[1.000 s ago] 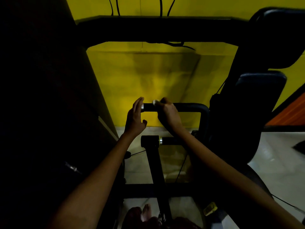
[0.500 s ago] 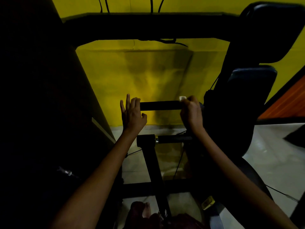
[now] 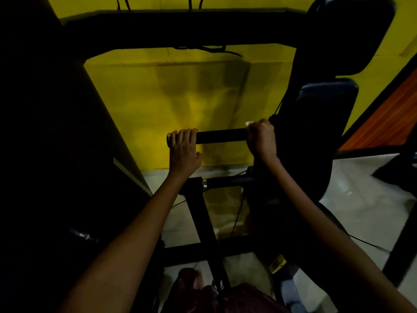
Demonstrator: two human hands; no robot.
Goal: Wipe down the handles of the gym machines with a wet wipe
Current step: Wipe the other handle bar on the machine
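The black handle [image 3: 222, 136] is being gripped at its left end by the curled left hand [image 3: 184, 150]. At its right end, a white wipe [image 3: 249, 124] is being pressed onto the handle by the closed right hand [image 3: 261, 138].

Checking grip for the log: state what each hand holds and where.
Left hand grips the black handle at its left end. Right hand grips its right end, with a wet wipe under the fingers.

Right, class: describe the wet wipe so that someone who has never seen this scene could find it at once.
Start at the yellow wall, then drop to the black horizontal handle in front of it. The right hand grips its right end; the wet wipe is the small pale scrap poking from that fist, the only light thing on the dark bar.
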